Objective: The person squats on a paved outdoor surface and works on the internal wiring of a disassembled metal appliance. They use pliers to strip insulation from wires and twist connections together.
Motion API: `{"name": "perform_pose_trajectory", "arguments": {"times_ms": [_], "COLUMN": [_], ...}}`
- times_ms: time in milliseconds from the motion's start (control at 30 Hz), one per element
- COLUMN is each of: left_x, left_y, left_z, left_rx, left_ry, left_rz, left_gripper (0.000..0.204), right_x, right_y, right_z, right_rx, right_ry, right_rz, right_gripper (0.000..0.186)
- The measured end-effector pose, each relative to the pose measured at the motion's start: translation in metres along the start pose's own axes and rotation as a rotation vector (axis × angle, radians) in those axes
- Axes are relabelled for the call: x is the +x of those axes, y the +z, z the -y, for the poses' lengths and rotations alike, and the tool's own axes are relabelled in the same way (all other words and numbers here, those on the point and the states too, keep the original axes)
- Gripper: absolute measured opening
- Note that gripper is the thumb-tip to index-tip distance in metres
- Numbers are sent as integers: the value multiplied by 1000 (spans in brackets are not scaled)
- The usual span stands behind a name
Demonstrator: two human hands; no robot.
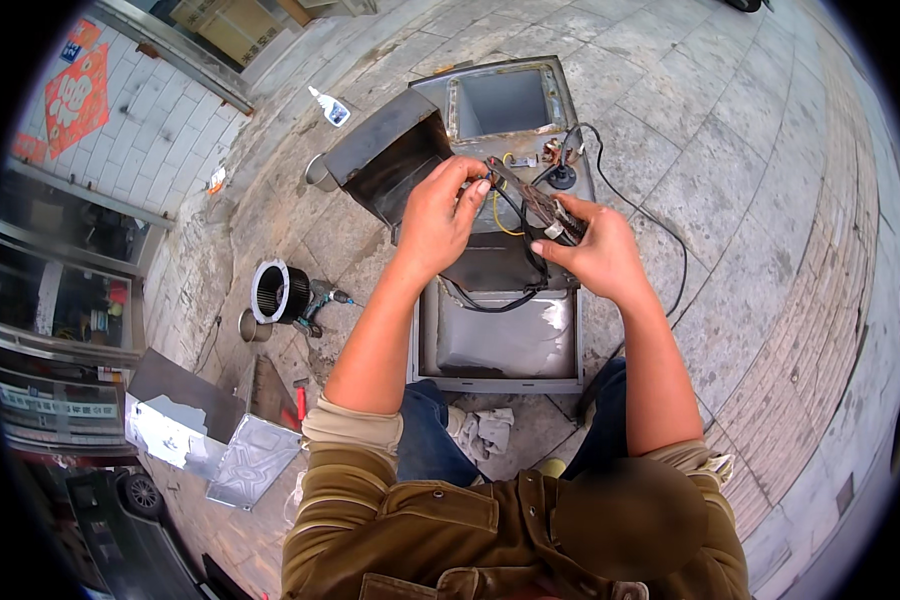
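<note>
My left hand (440, 215) pinches black wire and the upper end of a dark, grimy elongated part (525, 195), its fingertips partly hiding what they grip. My right hand (595, 250) holds the other end of that part, thumb and fingers around it. Black cable (495, 308) loops below, and a thin yellow wire (500, 222) hangs beside it. Both hands are over a grey metal appliance (570, 90) with a square opening, a tilted dark housing (375, 140) at its left and a shallow grey tray section (497, 377) nearest me.
A spray bottle (335, 110) lies on the pavement (670, 120). At left are a round fan wheel (265, 290), a drill (312, 312), sheet-metal pieces (250, 460) and a red-handled tool (300, 405). A grey rag (485, 430) lies between my legs. A cable (682, 250) runs along the right.
</note>
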State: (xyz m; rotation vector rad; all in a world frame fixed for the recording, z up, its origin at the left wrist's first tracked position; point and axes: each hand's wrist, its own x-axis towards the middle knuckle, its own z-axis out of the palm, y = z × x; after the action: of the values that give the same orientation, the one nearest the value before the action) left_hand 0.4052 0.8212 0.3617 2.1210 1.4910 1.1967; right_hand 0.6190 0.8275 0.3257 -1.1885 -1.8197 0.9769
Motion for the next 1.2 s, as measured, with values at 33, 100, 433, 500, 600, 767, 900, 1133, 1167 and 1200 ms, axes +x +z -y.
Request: {"name": "perform_pose_trajectory", "arguments": {"times_ms": [33, 100, 433, 500, 600, 767, 900, 1133, 1167, 1200], "left_x": [0, 0, 30, 45, 68, 102, 135, 157, 158, 160], "left_y": [1, 1, 19, 29, 47, 75, 75, 69, 69, 67], "left_z": [0, -1, 6, -5, -8, 8, 27, 49, 46, 43], "left_rx": [-10, -6, -759, -734, -722, -661, -521, -313, -300, -286], "left_ry": [3, -27, -424, -428, -404, -453, -473, -511, -497, -484], "left_rz": [-4, -8, -183, -192, -196, -337, -423, -549, -518, -489], "left_gripper": [11, 12, 8, 8, 8, 7, 8, 10, 10, 10], "right_x": [-1, -2, -14, -17, -18, -22, -24, -29, -29, -30], "right_y": [-1, -3, -6, -12, -14, -20, -15, -18, -17, -15], "right_z": [1, 4, -5, -6, -21, -24, -44, -42, -46, -54], "right_rx": [20, 65, 179, 178, 196, 118, 103, 80, 84, 88], "right_ry": [12, 30, 99, 142, 153, 170, 175, 252, 252, 251], "right_rz": [9, 32, 71, 53, -25, -130, -127, -63, -59, -53], "right_gripper": [63, 62, 53, 52, 53, 50, 53, 55, 56, 58]}}
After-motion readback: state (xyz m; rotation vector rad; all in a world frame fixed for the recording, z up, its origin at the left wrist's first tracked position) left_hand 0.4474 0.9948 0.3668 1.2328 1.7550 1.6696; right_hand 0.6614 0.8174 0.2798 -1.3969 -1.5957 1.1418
